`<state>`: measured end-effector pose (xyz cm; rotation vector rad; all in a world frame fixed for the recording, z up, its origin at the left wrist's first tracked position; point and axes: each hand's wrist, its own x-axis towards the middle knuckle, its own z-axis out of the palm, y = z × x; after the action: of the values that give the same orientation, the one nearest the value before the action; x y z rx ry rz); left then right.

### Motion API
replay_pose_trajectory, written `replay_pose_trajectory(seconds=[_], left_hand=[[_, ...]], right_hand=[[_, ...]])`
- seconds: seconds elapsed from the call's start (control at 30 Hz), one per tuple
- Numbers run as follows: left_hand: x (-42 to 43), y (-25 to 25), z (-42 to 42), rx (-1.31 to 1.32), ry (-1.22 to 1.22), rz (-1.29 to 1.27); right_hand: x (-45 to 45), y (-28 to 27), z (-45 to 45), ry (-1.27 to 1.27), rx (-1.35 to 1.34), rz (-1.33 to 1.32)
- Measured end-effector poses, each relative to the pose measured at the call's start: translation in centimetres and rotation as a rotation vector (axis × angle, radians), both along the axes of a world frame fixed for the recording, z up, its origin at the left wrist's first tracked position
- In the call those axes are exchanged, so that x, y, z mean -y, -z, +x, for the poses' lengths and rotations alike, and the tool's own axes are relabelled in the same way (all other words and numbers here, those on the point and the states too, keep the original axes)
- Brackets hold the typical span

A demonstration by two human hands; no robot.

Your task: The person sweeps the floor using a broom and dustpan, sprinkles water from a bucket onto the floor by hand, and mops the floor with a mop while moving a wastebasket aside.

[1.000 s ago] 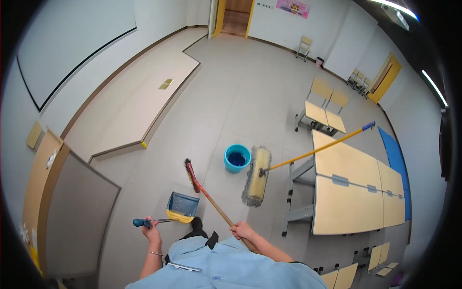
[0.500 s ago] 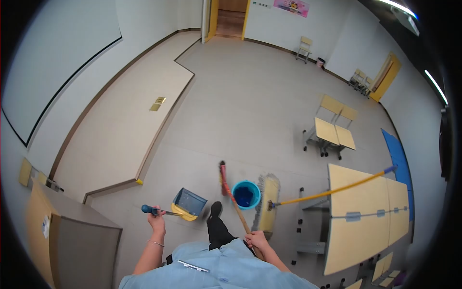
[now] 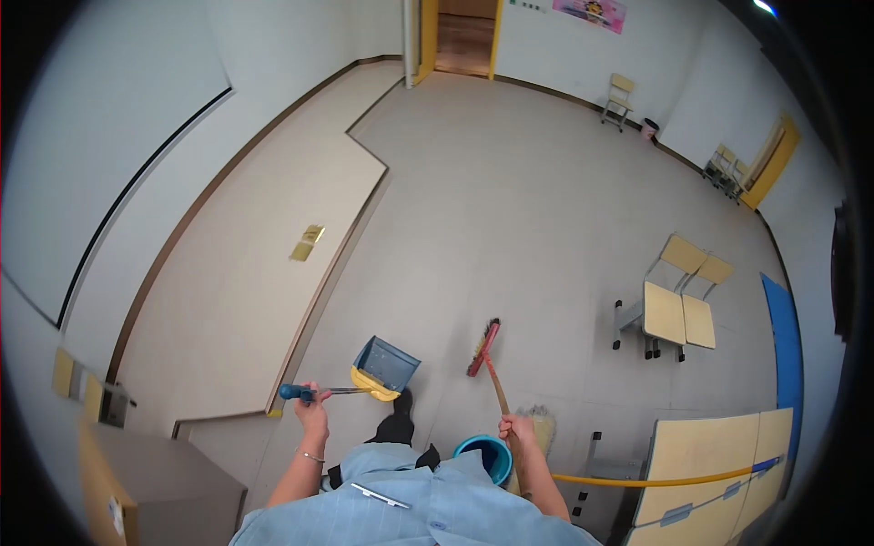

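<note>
My left hand (image 3: 312, 411) is closed around the handle of a long-handled dustpan (image 3: 393, 362), grey with a yellow back edge, held out in front at the left. Specks show inside its pan. My right hand (image 3: 516, 429) grips the wooden stick of a broom (image 3: 483, 349), whose red head with dark bristles is ahead of me, right of the dustpan. A turquoise bucket (image 3: 492, 449) stands close by my body, partly hidden by my shirt. Behind my right forearm lies a mop head (image 3: 543, 426), mostly covered; its yellow pole (image 3: 628, 480) reaches right across a desk.
Light-wood desks (image 3: 701, 455) stand at the right, with two chairs (image 3: 678, 305) beyond them. A raised platform (image 3: 246, 273) with a dark edge runs along the left. A grey lectern (image 3: 173, 464) is at the lower left. Far ahead is an open doorway (image 3: 464, 41).
I have stepped forward; the bucket, mop and desks now sit lower and nearer my body. The broom head has swung to the right. Both hands keep their holds.
</note>
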<state>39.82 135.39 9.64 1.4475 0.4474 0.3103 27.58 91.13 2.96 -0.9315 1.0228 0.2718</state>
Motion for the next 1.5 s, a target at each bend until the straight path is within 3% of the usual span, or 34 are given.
replay_pose_trajectory(seconds=[0.1, 0.3, 0.4, 0.6, 0.7, 0.8, 0.87, 1.0, 1.13, 1.23, 1.37, 1.5], left_hand=[[2.2, 1.5, 8.1, 0.008, 0.029, 0.022], [10.4, 2.4, 27.4, 0.006, 0.054, -0.001], [15.1, 2.0, 36.9, -0.054, 0.16, 0.055], [25.3, 1.8, 55.2, -0.042, 0.32, 0.089], [30.5, 2.5, 63.1, 0.016, 0.357, 0.07], [35.0, 3.3, 71.1, -0.005, 0.338, 0.062], [38.2, 2.9, 76.2, -0.018, 0.312, 0.037], [42.9, 0.2, 87.2, 0.04, 0.285, -0.018], [47.3, -2.2, 94.6, 0.005, 0.229, -0.004], [50.5, -1.5, 100.2, 0.03, 0.205, -0.003], [55.1, 2.4, 111.2, 0.005, 0.137, 0.004], [61.1, 4.0, 124.7, 0.026, 0.171, 0.105]], right_hand=[[3.7, 1.2, 7.6, 0.128, 0.017, 0.179], [9.3, -2.1, 20.4, 0.28, -0.035, 0.092], [12.6, -3.1, 25.5, 0.205, -0.015, 0.018], [18.5, -2.9, 34.6, 0.452, -0.028, 0.198], [21.9, -1.2, 40.4, 0.369, 0.093, 0.035], [27.6, -0.6, 49.7, 0.408, -0.026, 0.136], [32.2, -0.2, 56.0, 0.407, 0.057, 0.126], [38.4, 1.7, 69.3, 0.488, -0.019, 0.102], [43.4, -3.5, 81.9, 0.376, 0.031, 0.109], [47.2, -4.6, 90.2, 0.399, 0.142, -0.004], [52.2, -6.0, 101.8, 0.713, 0.257, -0.034], [57.8, -6.2, 112.4, 0.736, 0.379, 0.033]])
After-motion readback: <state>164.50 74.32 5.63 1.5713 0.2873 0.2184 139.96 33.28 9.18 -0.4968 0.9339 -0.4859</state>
